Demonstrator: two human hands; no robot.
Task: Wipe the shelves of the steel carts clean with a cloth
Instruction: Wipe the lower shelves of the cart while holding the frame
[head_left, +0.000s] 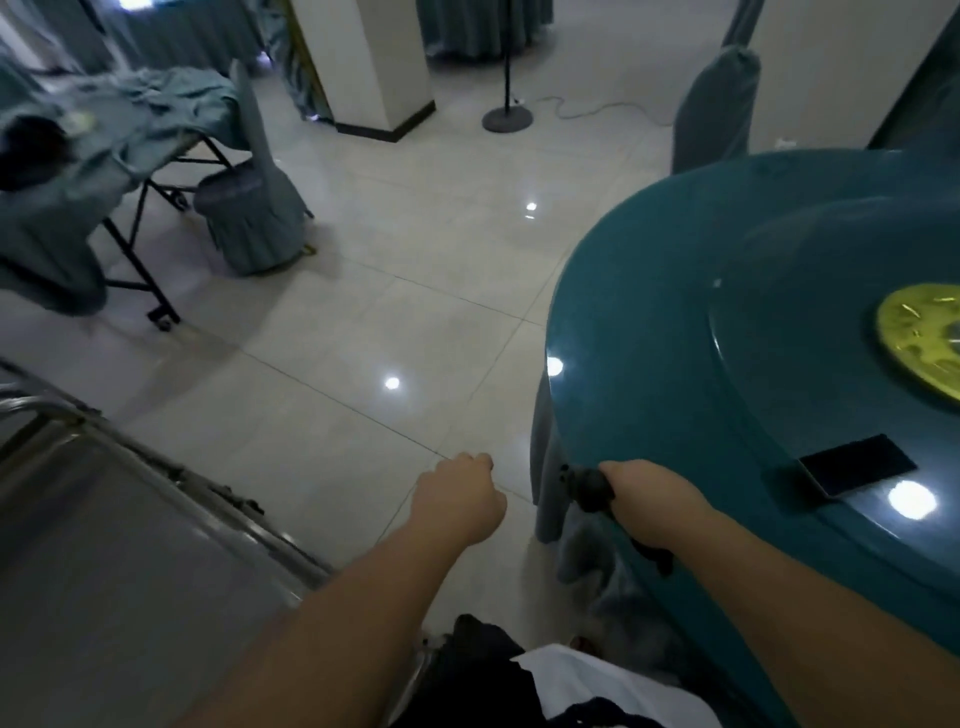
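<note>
A steel cart fills the lower left; its flat grey top shelf and rail run diagonally toward me. My left hand hangs over the tiled floor just right of the cart, fingers curled under and holding nothing I can see. My right hand grips a dark cloth at the edge of the round teal table. Part of the cloth dangles below my wrist.
A black phone and a yellow plate lie on the teal table. A draped folding table and covered chair stand at the far left. A pillar, a stand base and another covered chair are farther back.
</note>
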